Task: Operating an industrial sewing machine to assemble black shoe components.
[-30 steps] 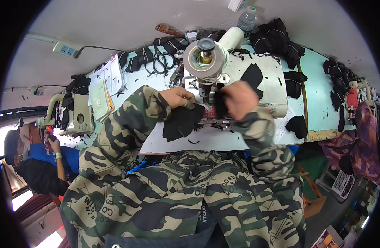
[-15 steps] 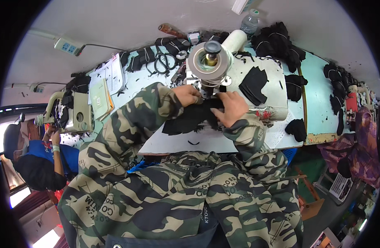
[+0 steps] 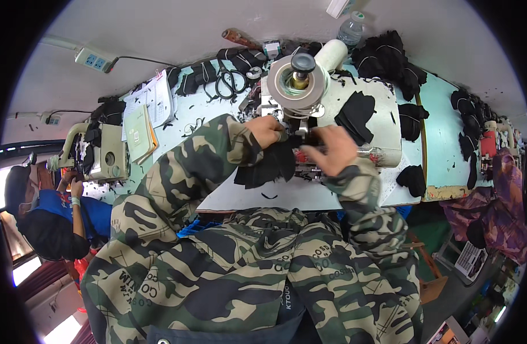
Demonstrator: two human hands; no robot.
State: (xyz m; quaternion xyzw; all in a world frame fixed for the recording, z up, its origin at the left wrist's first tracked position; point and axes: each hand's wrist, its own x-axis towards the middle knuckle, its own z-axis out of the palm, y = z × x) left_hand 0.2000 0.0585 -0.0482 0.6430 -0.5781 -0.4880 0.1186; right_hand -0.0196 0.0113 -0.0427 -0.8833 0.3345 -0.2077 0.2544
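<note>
My left hand (image 3: pixel 268 131) is closed on a piece of black fabric (image 3: pixel 269 166), just left of the presser foot of a white sewing machine (image 3: pixel 389 143). The fabric hangs from the machine's front toward the table edge. On the other side of the foot is my right hand (image 3: pixel 335 150), slightly blurred, its thumb apart from the fingers and the machine's red-marked front showing between. Its fingertips come near a small dark strip by the needle; whether they touch it I cannot tell. A stack of cut black pieces (image 3: pixel 356 116) lies on the machine bed.
Black scissors (image 3: pixel 230 83), papers, a green booklet (image 3: pixel 138 135) and tied black bundles (image 3: pixel 384 56) lie around the machine. A water bottle (image 3: pixel 350 30) stands behind. A co-worker (image 3: pixel 60 221) sits at another machine on the left. Black scraps dot the white tabletop (image 3: pixel 309 198).
My right hand has come off the black fabric and moved right, its thumb and fingers now apart. The fabric now shows mostly beneath my left hand, which keeps its hold. The view shifted slightly.
</note>
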